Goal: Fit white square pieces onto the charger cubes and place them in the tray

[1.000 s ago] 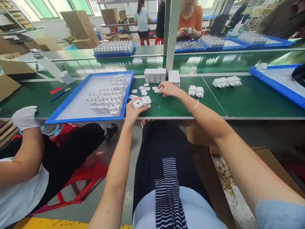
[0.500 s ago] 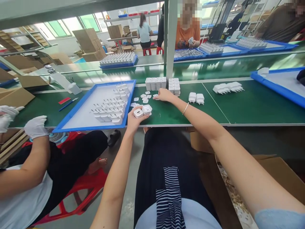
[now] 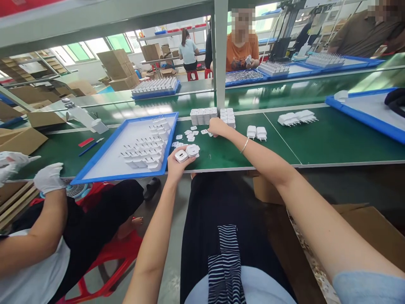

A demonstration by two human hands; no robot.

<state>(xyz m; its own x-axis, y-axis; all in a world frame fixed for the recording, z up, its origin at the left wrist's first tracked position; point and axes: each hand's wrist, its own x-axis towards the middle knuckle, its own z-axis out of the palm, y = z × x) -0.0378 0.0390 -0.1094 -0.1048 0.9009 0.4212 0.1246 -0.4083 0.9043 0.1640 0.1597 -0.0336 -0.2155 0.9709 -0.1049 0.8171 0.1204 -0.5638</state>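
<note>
My left hand (image 3: 176, 165) holds two white charger plugs (image 3: 186, 153) side by side at the near edge of the green table (image 3: 332, 139). My right hand (image 3: 217, 126) reaches further in, with its fingertips down among several small white labels (image 3: 190, 134) scattered on the table. Whether it pinches one I cannot tell. Behind the labels stand two blocks of stacked white chargers (image 3: 211, 116). A blue-rimmed tray (image 3: 109, 150) with rows of chargers lying prongs up sits to the left of my left hand.
Two loose chargers (image 3: 256, 132) lie right of my right hand; another cluster (image 3: 295, 118) lies further right. A second blue tray (image 3: 363, 114) sits at far right. A co-worker's gloved hands (image 3: 47, 177) are at left. A pillar (image 3: 220, 55) rises behind the stacks; a cardboard box (image 3: 363, 228) stands lower right.
The view has tilted up a little. My left hand keeps the two chargers; my right hand stays at the labels, shifted slightly nearer. The co-worker's second gloved hand has come into view.
</note>
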